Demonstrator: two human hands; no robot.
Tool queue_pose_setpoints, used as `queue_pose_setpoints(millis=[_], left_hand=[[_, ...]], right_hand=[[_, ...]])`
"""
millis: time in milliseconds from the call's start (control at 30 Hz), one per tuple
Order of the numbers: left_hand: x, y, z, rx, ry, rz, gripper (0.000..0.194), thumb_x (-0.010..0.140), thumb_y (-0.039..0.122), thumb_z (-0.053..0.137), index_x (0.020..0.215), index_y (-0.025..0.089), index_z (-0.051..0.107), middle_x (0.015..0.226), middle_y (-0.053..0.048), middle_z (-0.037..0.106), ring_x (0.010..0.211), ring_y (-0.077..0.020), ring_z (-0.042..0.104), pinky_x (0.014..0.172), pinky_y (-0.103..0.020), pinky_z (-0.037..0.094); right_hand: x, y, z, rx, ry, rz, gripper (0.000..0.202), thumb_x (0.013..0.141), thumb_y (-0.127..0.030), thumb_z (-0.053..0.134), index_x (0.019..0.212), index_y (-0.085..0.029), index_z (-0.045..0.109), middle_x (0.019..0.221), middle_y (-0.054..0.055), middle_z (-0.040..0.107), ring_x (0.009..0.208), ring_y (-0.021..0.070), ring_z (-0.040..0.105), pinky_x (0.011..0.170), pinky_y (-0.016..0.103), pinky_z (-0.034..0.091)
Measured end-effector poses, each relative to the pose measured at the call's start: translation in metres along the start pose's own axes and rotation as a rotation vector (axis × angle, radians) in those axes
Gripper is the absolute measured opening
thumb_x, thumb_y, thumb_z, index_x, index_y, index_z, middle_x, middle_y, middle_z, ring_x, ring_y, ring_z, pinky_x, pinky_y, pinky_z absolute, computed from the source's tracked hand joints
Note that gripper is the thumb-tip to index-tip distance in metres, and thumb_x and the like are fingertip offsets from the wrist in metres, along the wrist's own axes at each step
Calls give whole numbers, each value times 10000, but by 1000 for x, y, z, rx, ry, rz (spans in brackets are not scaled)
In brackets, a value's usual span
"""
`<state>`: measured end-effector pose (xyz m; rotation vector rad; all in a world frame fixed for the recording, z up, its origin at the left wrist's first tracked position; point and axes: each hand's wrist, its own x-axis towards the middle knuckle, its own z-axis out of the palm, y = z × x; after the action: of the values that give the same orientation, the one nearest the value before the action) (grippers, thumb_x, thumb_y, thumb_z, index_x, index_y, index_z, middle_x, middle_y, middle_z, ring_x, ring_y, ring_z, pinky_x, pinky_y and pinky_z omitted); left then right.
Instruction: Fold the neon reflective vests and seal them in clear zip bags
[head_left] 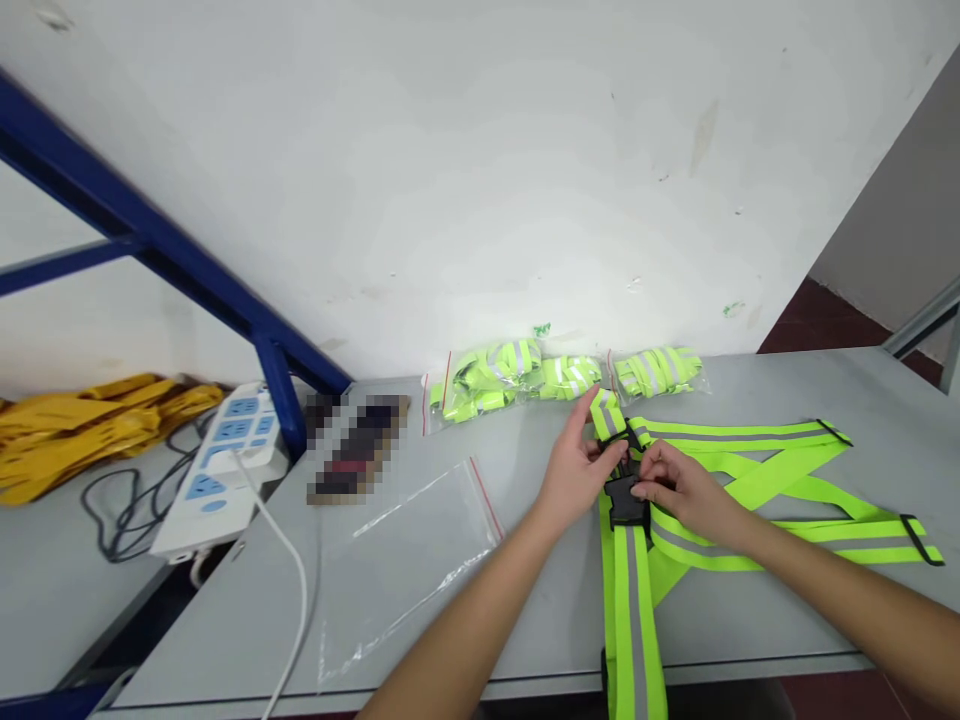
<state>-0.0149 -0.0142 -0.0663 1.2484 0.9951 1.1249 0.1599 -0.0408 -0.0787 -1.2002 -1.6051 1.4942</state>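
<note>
A neon-yellow reflective harness with grey stripes (750,545) lies spread across the right part of the table, one strap hanging over the front edge. My left hand (576,468) is closed on the upper strap end (606,412) by its black plastic piece. Close beside it, my right hand (686,492) pinches at the black side-release buckle (627,500) on the lower strap. The fingers partly cover the gap between the two pieces, so whether they are joined cannot be made out. Black slide adjusters (916,540) sit on the straps at the right.
Several bagged, rolled neon straps (495,365) lie along the wall. An open-topped clear zip bag (409,570) lies flat left of my hands. Further left are a blurred-out item (360,450), a white power strip (225,470) with a cable, a blue metal frame (277,385) and yellow straps (82,430).
</note>
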Motion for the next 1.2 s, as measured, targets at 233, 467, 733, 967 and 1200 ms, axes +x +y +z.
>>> queue_pose_setpoints(millis=[233,467,733,967,1200], left_hand=[[3,7,-13,60,-61,-26,772,751,341,703,1439,241,368,782,-15,677,652,-150,619,592,-241,486],[1,-1,-1,-40,-26,36,672,795,381,655,1397,227,400,789,-20,685,720,-166,632,683,-274,498],[0,-5,10,-45,138,74,446,817,375,635,1219,222,517,587,52,523,549,-113,504,532,-215,388],[0,-6,12,-20,166,66,378,813,377,634,1141,209,550,536,75,421,501,-95,423,496,-208,325],[4,-4,9,-88,180,41,443,760,369,691,1139,192,545,541,71,483,500,-95,467,485,-203,353]], right_hand=[[0,2,2,-7,21,-23,302,831,-487,604,816,-231,445,660,-50,448,622,138,427,587,271,312],[1,3,-1,24,70,-28,305,824,-482,613,801,-233,440,669,-49,441,637,139,432,602,273,332],[4,6,-3,-21,33,-39,260,851,-445,590,807,-235,443,658,-54,438,614,136,413,578,265,303],[4,6,0,-69,3,-37,251,855,-438,577,800,-235,440,665,-45,460,629,144,437,590,272,320],[4,4,3,-76,102,-39,292,839,-495,573,798,-240,437,671,-38,460,643,156,466,604,281,342]])
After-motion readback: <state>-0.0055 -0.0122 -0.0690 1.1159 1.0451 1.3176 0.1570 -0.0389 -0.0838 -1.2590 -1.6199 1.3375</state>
